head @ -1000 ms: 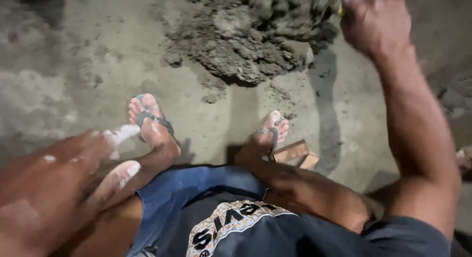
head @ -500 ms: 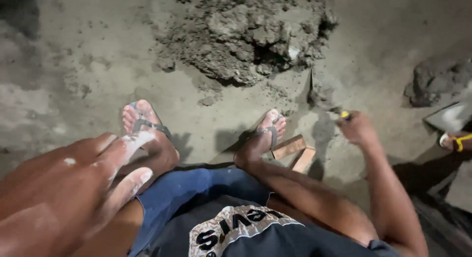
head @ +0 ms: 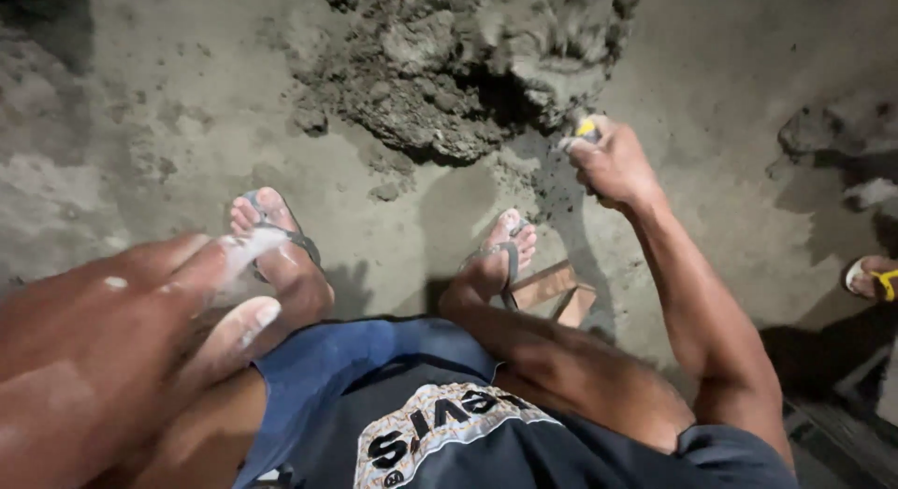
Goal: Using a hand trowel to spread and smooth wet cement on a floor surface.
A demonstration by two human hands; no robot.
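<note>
Gripping a yellow-handled tool (head: 586, 129), right hand (head: 613, 166) has its fingers wrapped tight, blade hidden, just beside the grey wet mortar heap (head: 458, 68) lying up-left of it. Left hand (head: 122, 330) near the lens, fingers spread loose, empty, well apart from the heap.

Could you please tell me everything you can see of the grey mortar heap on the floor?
The mortar heap is a lumpy, damp-looking grey mound at the top middle of the head view, on the concrete floor. Its surface is rough and clumped, with a dark hollow dug into its right side and loose crumbs scattered along its lower edge. The right hand, gripping a yellow-ended tool handle, sits at that hollow's edge; the tool's working end is hidden.
</note>
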